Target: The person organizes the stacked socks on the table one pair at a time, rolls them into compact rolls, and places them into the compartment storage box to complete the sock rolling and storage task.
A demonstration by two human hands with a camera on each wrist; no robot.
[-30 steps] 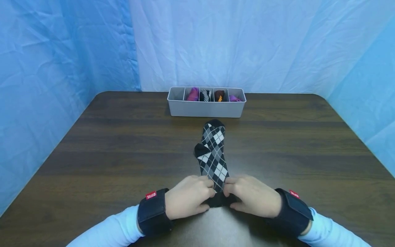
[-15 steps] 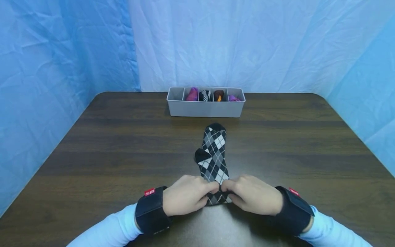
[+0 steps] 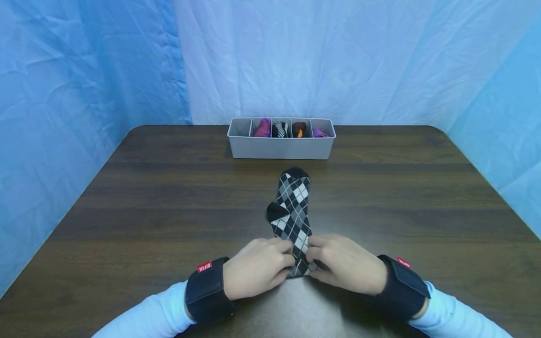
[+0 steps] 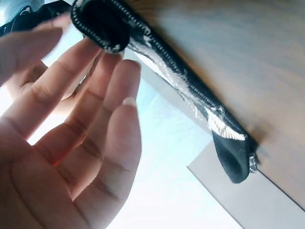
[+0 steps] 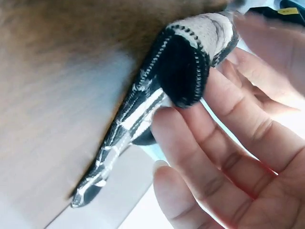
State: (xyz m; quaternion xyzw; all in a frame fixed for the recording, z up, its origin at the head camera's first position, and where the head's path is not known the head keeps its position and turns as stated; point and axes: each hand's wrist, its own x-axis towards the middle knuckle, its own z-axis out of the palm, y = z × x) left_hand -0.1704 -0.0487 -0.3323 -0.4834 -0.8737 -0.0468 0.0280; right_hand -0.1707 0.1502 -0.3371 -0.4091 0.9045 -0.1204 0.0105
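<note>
A black, grey and white argyle sock (image 3: 294, 206) lies lengthwise on the table, its black toe pointing away and its black heel out to the left. Its near end is folded over, and a dark opening shows in both wrist views. My left hand (image 3: 259, 267) rests against the left side of that fold, fingers loosely extended and thumb apart from them in the left wrist view. My right hand (image 3: 348, 265) touches the right side, its fingers (image 5: 190, 148) relaxed beside the fabric and its thumb blurred near the sock's end.
A grey divided box (image 3: 279, 148) stands at the table's far edge. Several of its compartments hold rolled socks, among them a magenta sock (image 3: 263, 128) and a brown sock (image 3: 299, 129). Blue-white sheets (image 3: 317, 61) hang around the dark wooden table (image 3: 169, 188).
The sock's black cuff has been folded up out of sight, and its near end is now shorter. My hands came together over the fold, then moved slightly apart to its sides.
</note>
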